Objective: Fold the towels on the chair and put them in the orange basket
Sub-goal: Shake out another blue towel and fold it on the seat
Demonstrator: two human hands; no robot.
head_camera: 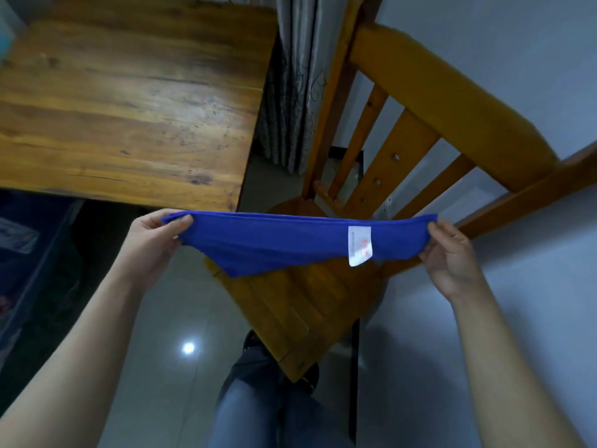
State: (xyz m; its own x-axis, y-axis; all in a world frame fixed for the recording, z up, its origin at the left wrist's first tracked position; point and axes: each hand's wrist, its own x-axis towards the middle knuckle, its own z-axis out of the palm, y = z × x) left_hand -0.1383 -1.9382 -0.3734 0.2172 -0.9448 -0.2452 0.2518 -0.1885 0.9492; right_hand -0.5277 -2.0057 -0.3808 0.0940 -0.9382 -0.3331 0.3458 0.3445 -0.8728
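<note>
towel: blue towel in the air over the chair seat, stretched between both hands; can't tell if it touches the seat.
top edge: near straight, slight sag mid-span, layers doubled along it.
bottom edge: slack, drops to a point at lower left, over the seat's left edge.
tag: white label on the near face, right of centre, hanging past the bottom edge.
left hand: left hand pinches the left end, thumb on top, fingers curled under.
right hand: right hand pinches the right end, fingers curled round the bunched cloth.
chair: wooden, slatted backrest rising beyond the towel, seat bare where visible.
table: wooden table to the left, its near corner just beyond the left hand.
gap: strip of tiled floor between table edge and chair; curtain at the far end.
right side: pale wall close behind the chair.
below: legs in jeans near the seat's front corner.
</note>
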